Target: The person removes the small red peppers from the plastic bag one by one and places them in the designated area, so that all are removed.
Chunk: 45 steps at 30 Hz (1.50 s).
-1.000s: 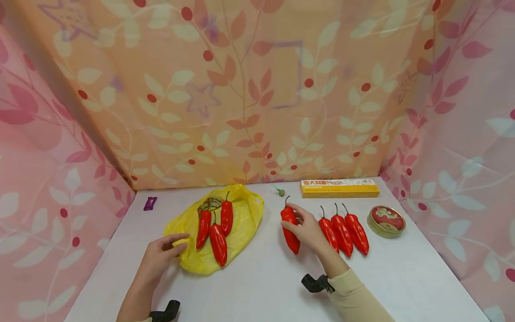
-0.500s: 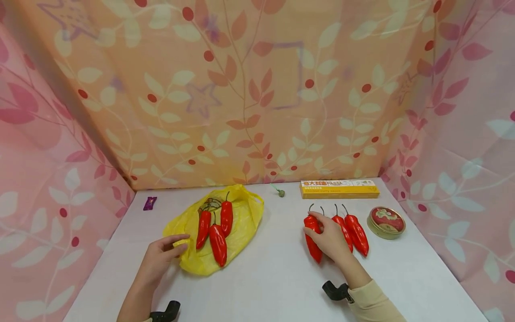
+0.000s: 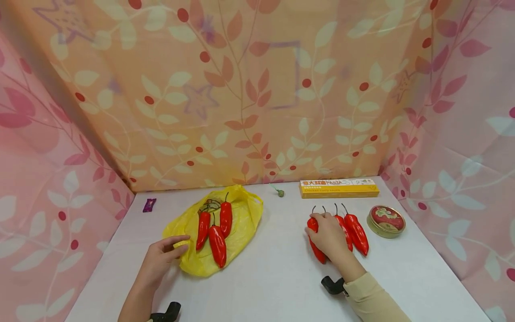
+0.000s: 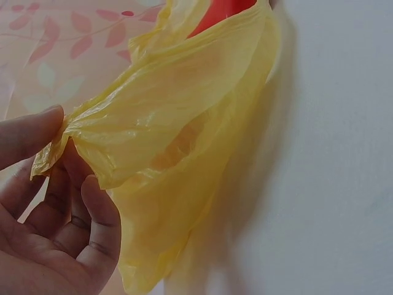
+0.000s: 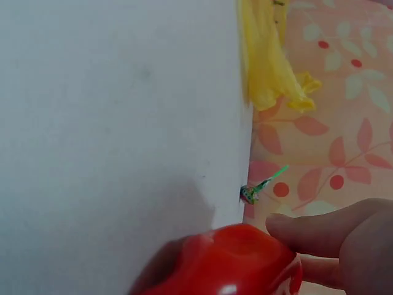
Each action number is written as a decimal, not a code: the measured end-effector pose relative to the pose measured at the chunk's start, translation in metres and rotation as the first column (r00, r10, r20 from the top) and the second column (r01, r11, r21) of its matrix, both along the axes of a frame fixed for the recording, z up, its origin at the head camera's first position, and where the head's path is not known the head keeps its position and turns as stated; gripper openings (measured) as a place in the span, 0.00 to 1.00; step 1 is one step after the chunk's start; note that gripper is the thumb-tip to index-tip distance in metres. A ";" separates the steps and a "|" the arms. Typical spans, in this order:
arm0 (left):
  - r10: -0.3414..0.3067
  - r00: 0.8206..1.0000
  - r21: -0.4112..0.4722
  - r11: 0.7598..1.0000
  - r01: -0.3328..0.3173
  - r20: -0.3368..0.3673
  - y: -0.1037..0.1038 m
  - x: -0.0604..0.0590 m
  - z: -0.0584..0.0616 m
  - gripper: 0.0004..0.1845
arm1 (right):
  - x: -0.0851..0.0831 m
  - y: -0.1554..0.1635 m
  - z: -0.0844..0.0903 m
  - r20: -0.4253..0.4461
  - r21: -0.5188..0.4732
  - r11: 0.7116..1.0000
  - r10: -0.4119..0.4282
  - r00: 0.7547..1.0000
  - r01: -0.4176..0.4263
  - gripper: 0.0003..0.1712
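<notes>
L hand [image 4: 46, 215] pinching bag [image 4: 178, 141] edge

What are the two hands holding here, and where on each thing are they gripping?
The right hand holds a red pepper around its upper body, near the stem. The left hand pinches the near edge of the yellow plastic bag.

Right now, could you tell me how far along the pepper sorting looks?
Three peppers lie in a row beside the tin. The right hand grips a fourth next to them. Three peppers remain on the yellow bag, whose edge the left hand pinches.
</notes>
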State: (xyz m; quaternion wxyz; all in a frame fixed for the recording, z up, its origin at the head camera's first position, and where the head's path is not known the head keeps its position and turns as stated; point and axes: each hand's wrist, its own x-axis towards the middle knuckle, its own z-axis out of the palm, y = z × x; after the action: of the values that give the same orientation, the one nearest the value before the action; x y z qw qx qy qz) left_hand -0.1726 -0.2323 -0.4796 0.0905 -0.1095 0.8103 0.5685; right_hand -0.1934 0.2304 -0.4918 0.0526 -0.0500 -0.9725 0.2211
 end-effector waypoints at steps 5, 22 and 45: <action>0.000 1.000 -0.003 1.000 0.000 0.006 0.000 0.002 0.001 0.21 | -0.003 -0.001 -0.006 -0.030 0.043 0.999 0.000 1.000 0.002 0.35; 0.007 0.999 -0.003 1.000 -0.008 -0.046 -0.002 0.005 0.002 0.21 | -0.003 0.000 0.013 -0.014 -0.009 0.999 0.036 0.999 -0.036 0.35; 0.014 1.000 0.007 1.000 -0.013 -0.026 0.002 0.003 0.001 0.20 | -0.009 -0.058 0.046 -0.104 -0.473 0.857 0.177 0.979 -0.205 0.27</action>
State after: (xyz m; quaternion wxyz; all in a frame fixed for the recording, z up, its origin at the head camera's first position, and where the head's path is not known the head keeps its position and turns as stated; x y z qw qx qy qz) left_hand -0.1695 -0.2303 -0.4787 0.0765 -0.1072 0.8088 0.5732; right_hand -0.2020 0.1729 -0.4462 0.0440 0.0415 -0.8851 0.4615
